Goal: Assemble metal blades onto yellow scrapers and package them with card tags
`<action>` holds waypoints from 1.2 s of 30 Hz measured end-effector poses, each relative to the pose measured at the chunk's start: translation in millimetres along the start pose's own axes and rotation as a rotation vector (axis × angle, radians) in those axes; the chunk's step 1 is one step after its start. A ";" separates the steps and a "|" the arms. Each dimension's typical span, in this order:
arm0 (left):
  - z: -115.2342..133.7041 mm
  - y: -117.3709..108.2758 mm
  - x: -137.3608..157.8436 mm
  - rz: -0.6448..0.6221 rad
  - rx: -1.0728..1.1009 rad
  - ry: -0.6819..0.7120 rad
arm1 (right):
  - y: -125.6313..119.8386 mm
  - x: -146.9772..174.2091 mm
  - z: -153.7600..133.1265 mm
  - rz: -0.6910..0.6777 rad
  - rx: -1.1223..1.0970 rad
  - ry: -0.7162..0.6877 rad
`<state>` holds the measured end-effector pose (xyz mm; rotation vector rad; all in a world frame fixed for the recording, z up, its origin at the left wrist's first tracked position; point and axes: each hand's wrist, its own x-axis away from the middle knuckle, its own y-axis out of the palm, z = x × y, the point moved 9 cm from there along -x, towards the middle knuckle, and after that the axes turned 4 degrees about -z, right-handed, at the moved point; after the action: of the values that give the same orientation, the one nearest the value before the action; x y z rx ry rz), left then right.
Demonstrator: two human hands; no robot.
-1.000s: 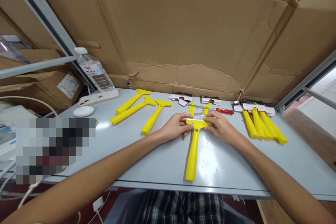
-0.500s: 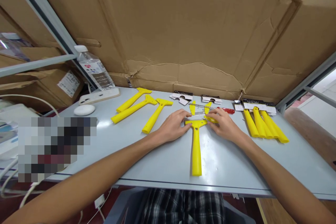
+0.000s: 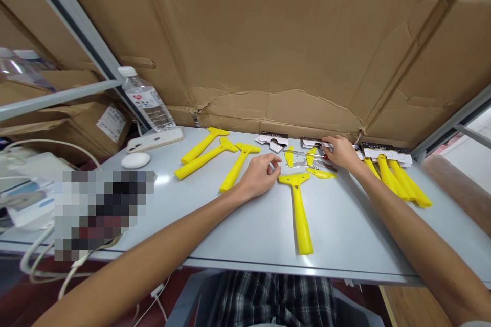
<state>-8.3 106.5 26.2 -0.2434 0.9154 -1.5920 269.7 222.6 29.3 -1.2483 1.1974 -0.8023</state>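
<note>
- Currently, with twelve pointing away from the person, the right hand [image 3: 342, 153] is at the screwdriver [image 3: 300, 153]; it covers most of the red grip, so whether its fingers are clamped or merely touching, I cannot tell.
- The screwdriver's long axis runs roughly nine to three, tip toward nine; the right hand is the nearer one to its grip end.
- The left hand [image 3: 262, 174] is on the table [image 3: 249, 237], fingers loosely curled, nothing visible in them.
- The loose yellow T-shaped handle [image 3: 300, 214] lies between four and five from the left hand, about seven from the right; its long axis runs nearly twelve to six, crosspiece at the far end.
- The yellow cover piece [image 3: 321, 173] lies between seven and eight from the right hand.
</note>
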 end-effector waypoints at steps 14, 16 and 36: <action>-11.6 -2.9 -3.2 0.038 0.436 -0.179 | -35.9 74.7 -96.5 0.402 -0.002 -0.299; -18.2 4.4 -2.8 0.002 0.582 -0.268 | -34.7 94.2 -115.7 0.449 -0.037 -0.385; -18.0 -2.2 -2.0 -0.012 0.591 -0.216 | 9.8 81.5 -77.7 -0.138 -1.146 0.066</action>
<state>-20.6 115.7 16.4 -0.0013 0.2542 -1.7341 213.3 126.9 8.6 -2.2411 1.7109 -0.1845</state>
